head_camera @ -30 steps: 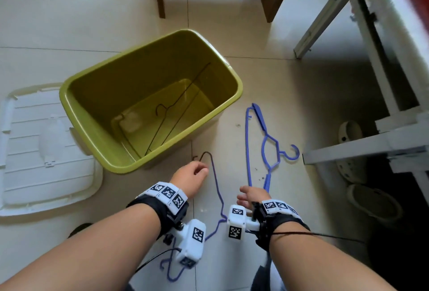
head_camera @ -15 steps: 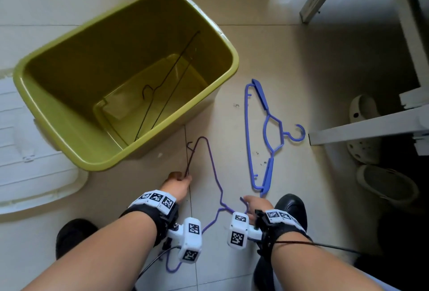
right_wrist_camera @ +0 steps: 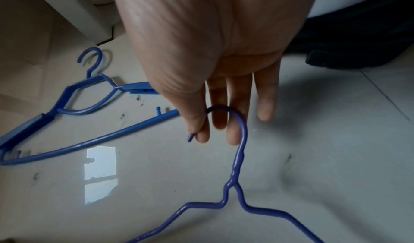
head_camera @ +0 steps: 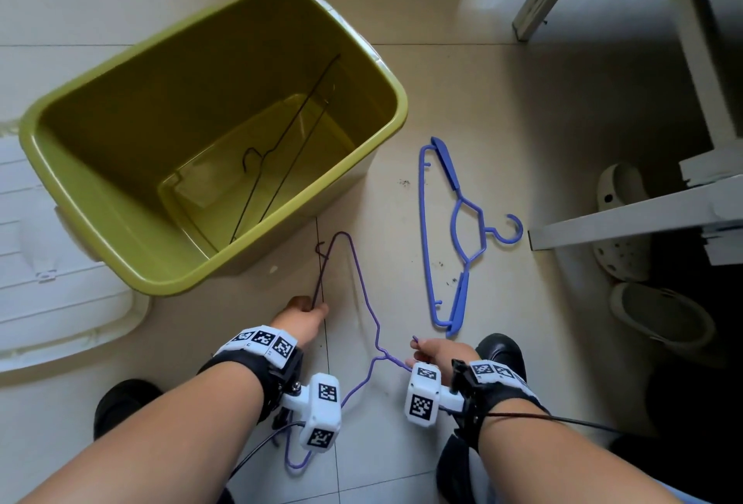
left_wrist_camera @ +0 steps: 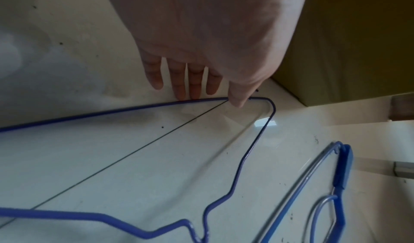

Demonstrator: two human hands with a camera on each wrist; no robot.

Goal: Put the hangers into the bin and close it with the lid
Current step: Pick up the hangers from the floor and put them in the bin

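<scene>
1. The purple wire hanger (head_camera: pixel 364 302) lies flat on the tiled floor (head_camera: pixel 462 101) just in front of the green bin (head_camera: pixel 386 101), between the person's two hands. A dark wire hanger (head_camera: pixel 281 165) already leans inside the bin.
2. The right hand (right_wrist_camera: pixel 212 60) has the hook of the purple hanger: thumb and forefinger pinch its curved tip, and the other fingers (right_wrist_camera: pixel 265 105) hang straight and slightly apart beside it.
3. The left hand (head_camera: pixel 301 316) is at the hanger's bottom bar near one corner. In the wrist view its fingers (left_wrist_camera: pixel 195 82) point down, side by side, with tips and thumb at the wire; whether they have actually closed round it cannot be told.
4. The hanger looks thin, light and springy. It will probably flex and swing if lifted by the hook alone, and the smooth coating may slide between fingertips.
5. Holding hook and bar together seems the steadier grip, because the frame then stays flat and can be tipped over the rim.
6. The blue plastic hanger (head_camera: pixel 452 230) lies near the right side, apart from the purple one. It looks stiffer and thicker; its neck below the hook seems the easiest place to take it.
7. The white lid (head_camera: pixel 60 294) rests on the floor to the left of the bin, partly under its edge. It looks broad and light, likely needing both hands.
</scene>
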